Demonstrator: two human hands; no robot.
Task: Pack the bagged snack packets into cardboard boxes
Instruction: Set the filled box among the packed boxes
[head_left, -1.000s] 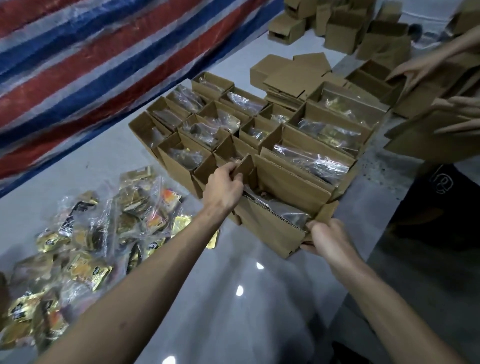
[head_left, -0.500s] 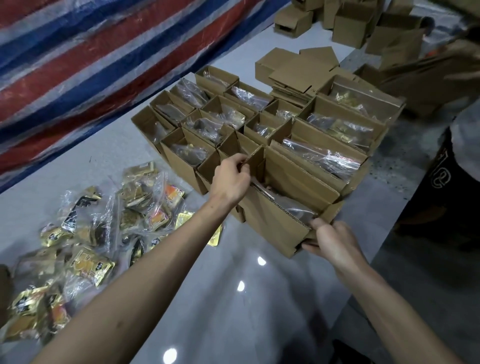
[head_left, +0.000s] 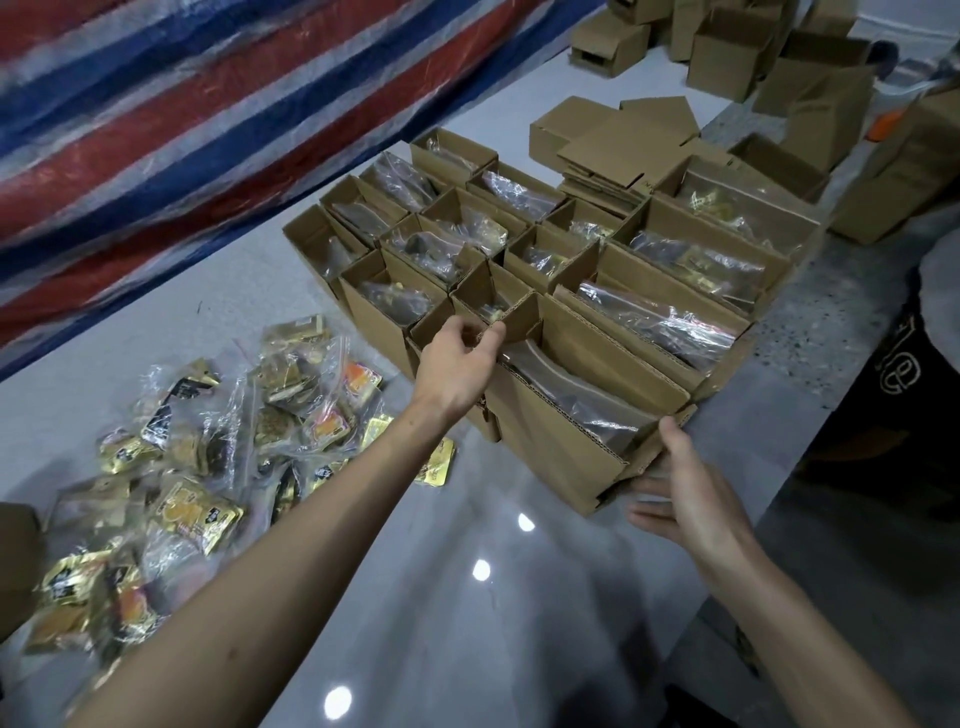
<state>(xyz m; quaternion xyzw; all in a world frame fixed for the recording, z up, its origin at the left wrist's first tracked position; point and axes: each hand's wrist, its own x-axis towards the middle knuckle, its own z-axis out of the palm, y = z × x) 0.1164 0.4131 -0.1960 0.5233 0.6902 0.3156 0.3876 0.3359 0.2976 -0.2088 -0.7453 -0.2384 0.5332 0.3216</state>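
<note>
Step in hand, as I judged it: squaring up the nearest box (head_left: 545, 447), already loaded, against the filled rows (head_left: 691, 270). The next move would call for a fresh bag from the pile (head_left: 234, 431) and an empty box to take it.

The right hand (head_left: 691, 493) was spread, fingers straight. Its thumb lay against the box's end flap and it gripped nothing. A clear bag (head_left: 587, 400) stood inside that box. The left hand (head_left: 457, 364) was at the box's far corner flap (head_left: 519, 317), fingers curled. Whether it pinched the flap or only touched it could not be told. The unpacked bags lay loose on the table (head_left: 415, 597), left of the boxes. Empty boxes (head_left: 727, 57) stood at the far end.
</note>
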